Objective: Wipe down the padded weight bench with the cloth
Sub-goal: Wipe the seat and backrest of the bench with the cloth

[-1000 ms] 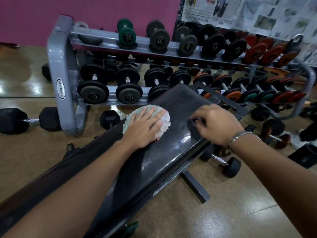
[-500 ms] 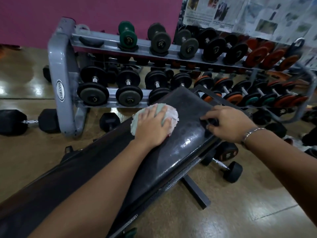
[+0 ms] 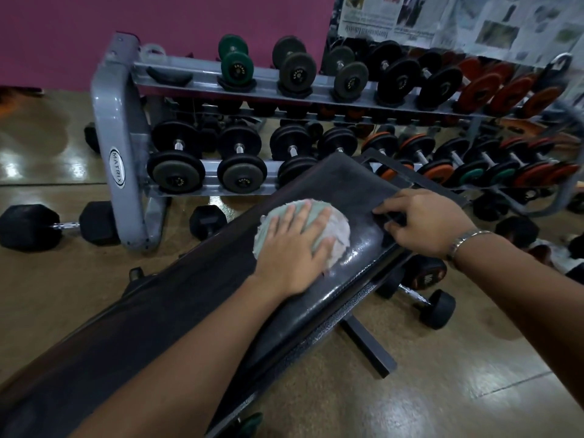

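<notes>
The padded weight bench (image 3: 177, 317) runs slantwise from lower left to the upper middle, its black pad glossy near the far end. On that pad lies a bunched pale cloth (image 3: 335, 233), pressed flat under the left hand (image 3: 292, 248). Just right of the cloth, the right hand (image 3: 425, 221) rests on the bench's right edge, fingers curled over it.

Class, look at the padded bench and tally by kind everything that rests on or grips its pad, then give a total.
Hands: 2 (left hand pressed flat on the cloth, right hand curled over the edge of the bench pad)
Cloths: 1 (cloth, bunched under the left hand)
Total: 3
</notes>
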A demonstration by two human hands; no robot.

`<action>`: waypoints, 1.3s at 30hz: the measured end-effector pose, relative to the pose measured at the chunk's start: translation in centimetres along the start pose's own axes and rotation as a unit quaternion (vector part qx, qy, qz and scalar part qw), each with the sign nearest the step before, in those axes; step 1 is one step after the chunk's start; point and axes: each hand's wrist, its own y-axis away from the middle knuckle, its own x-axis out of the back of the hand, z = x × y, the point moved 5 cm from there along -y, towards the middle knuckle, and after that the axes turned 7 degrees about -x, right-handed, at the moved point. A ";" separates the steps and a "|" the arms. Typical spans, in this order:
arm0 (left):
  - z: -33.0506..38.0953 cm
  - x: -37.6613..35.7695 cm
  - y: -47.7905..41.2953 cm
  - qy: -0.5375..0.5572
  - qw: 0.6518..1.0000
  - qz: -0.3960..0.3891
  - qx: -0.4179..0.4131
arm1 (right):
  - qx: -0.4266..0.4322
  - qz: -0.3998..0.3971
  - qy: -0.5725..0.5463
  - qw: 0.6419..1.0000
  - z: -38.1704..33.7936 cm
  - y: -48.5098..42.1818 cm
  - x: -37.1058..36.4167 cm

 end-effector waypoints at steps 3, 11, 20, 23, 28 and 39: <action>0.4 0.2 -1.6 0.021 0.997 0.006 0.080 | -0.006 -0.005 0.005 1.000 -0.1 0.1 -0.1; 0.0 0.2 -0.4 0.017 1.000 -0.001 0.020 | -0.012 0.009 -0.020 1.000 -0.1 0.6 -0.3; 2.7 -0.1 0.7 0.033 0.999 0.023 -0.010 | -0.027 -0.010 -0.008 1.000 -0.3 0.7 -0.3; 3.6 0.8 -0.1 0.104 0.992 0.028 0.068 | -0.039 0.062 -0.025 0.997 -2.8 2.1 0.2; 0.9 3.4 0.1 0.569 0.781 0.107 0.232 | 0.011 0.064 -0.058 0.996 -9.5 5.3 -3.3; -2.4 1.6 4.1 0.214 0.938 0.248 0.116 | 0.095 0.140 0.023 0.985 -8.0 6.0 -5.7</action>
